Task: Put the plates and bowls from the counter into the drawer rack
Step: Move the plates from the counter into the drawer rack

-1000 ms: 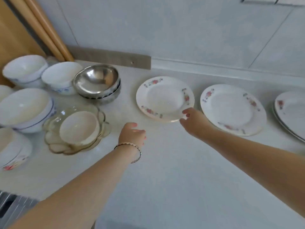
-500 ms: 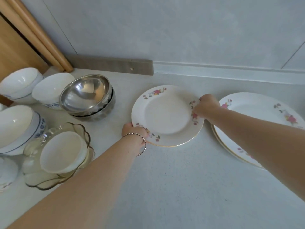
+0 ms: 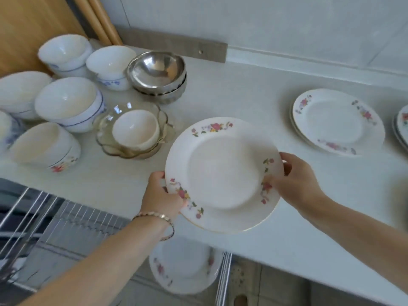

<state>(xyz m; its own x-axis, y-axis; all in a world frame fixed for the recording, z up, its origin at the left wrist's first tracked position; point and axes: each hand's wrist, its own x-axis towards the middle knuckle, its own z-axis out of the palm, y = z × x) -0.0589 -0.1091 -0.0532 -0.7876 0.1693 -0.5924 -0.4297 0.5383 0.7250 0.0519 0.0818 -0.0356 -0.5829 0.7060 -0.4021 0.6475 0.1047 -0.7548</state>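
Note:
A white plate with pink flowers (image 3: 223,173) is lifted off the white counter (image 3: 242,91), tilted toward me near the front edge. My left hand (image 3: 162,196) grips its lower left rim and my right hand (image 3: 295,182) grips its right rim. Below the counter edge, the wire drawer rack (image 3: 66,219) stands pulled out, and a flowered plate (image 3: 183,268) lies in it. A stack of matching plates (image 3: 337,121) rests on the counter to the right. Several white bowls (image 3: 68,102), a steel bowl (image 3: 156,71) and a glass dish (image 3: 132,133) holding a small bowl stand at the left.
More plates (image 3: 401,124) show at the right edge. A wooden cabinet side (image 3: 28,25) rises at the far left, and a grey wall (image 3: 265,23) backs the counter. Tiled floor (image 3: 276,283) is visible under the counter edge.
Both hands closed on the plate's rim, lifted it off the counter and brought it toward me over the front edge. The view tilted down, bringing the drawer rack into sight.

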